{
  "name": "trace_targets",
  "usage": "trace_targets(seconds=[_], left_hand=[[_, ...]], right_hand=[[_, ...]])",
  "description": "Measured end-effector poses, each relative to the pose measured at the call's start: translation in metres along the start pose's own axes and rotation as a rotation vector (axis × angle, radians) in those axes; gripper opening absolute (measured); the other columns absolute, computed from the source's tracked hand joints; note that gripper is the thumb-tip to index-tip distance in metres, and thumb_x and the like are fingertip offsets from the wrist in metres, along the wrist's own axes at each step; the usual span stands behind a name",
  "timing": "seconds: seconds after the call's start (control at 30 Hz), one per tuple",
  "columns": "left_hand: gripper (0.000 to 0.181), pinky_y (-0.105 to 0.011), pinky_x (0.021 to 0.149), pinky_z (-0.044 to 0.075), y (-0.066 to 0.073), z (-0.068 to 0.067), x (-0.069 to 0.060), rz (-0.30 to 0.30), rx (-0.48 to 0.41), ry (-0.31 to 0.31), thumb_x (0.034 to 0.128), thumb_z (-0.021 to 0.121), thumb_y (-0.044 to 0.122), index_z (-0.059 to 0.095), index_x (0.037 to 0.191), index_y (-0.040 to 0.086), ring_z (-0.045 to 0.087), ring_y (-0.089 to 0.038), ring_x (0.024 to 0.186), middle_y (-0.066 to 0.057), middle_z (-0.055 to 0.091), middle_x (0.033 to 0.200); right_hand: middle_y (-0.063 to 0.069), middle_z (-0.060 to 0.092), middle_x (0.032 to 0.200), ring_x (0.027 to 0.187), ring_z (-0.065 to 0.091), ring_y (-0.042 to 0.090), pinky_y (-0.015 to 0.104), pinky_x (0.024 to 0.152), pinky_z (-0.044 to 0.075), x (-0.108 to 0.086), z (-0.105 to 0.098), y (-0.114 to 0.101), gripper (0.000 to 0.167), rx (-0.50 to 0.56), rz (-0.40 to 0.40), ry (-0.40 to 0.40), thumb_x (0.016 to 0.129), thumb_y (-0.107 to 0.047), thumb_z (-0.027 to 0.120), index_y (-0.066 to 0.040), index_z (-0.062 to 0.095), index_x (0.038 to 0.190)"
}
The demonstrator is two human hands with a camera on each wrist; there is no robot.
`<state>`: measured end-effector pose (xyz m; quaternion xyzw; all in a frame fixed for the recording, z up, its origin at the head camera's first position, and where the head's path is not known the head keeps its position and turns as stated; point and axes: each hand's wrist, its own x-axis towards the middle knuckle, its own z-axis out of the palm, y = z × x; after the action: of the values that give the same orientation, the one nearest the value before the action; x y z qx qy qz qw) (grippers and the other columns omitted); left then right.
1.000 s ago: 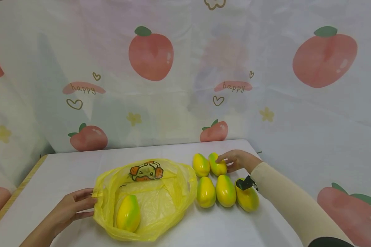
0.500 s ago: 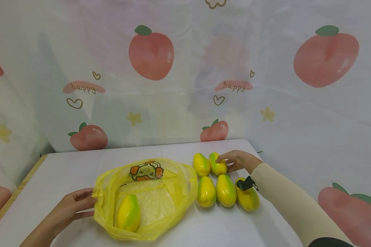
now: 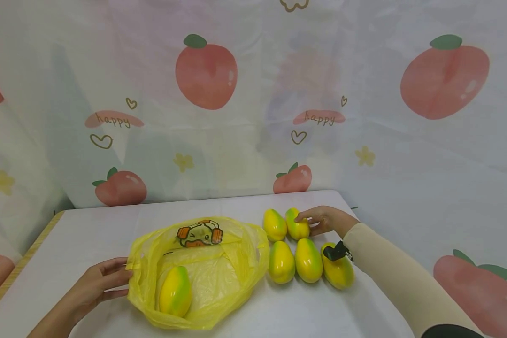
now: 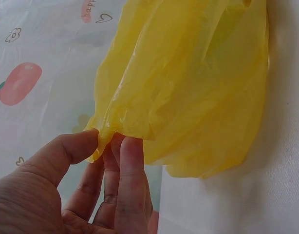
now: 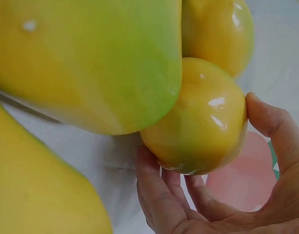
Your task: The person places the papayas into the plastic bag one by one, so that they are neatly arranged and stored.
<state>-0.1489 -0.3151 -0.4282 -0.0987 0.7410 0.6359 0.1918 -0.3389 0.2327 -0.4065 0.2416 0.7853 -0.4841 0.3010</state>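
My left hand (image 3: pixel 96 287) pinches the left edge of a yellow plastic bag (image 3: pixel 219 277), with thumb and fingertips on the film in the left wrist view. The bag lies on the table, its mouth spread wide, and holds one yellow-green mango (image 3: pixel 175 292). To the right of the bag, my right hand (image 3: pixel 330 219) grips the back-row right mango (image 3: pixel 298 229), still on the table. In the right wrist view, thumb and fingers lie on opposite sides of this mango (image 5: pixel 200 119). Another mango (image 3: pixel 274 226) stands directly to its left.
The front row beside the bag has three mangoes: a left one (image 3: pixel 281 263), a middle one (image 3: pixel 309 261) and a right one (image 3: pixel 339 272) under the right wrist, partly covered by a black strap (image 3: pixel 337 251). Behind the white table (image 3: pixel 110 220) hangs a fruit-printed cloth (image 3: pixel 245 155).
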Motion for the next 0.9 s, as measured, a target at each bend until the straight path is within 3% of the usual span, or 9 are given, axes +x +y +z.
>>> trace_targets(seconds=[0.67, 0.9], left_hand=[[0.073, -0.041, 0.087, 0.059, 0.001, 0.001, 0.002, -0.003, -0.009, -0.002, 0.0948, 0.067, 0.026, 0.030, 0.148, -0.008, 0.067, -0.013, 0.099, 0.001, 0.063, 0.121], [0.071, -0.041, 0.087, 0.059, 0.000, -0.001, 0.001, 0.011, -0.011, -0.020, 0.0961, 0.065, 0.025, 0.030, 0.148, -0.009, 0.067, -0.012, 0.098, 0.001, 0.063, 0.122]], right_hand=[[0.031, 0.021, 0.154, 0.126, 0.049, 0.040, 0.044, 0.102, 0.051, -0.017, -0.015, -0.004, 0.090, 0.047, -0.050, -0.055, 0.086, -0.019, 0.075, 0.001, 0.018, 0.153], [0.031, 0.022, 0.153, 0.119, 0.051, 0.037, 0.043, 0.103, 0.051, -0.028, -0.021, -0.007, 0.089, 0.047, -0.049, -0.076, 0.089, -0.023, 0.073, 0.000, 0.017, 0.154]])
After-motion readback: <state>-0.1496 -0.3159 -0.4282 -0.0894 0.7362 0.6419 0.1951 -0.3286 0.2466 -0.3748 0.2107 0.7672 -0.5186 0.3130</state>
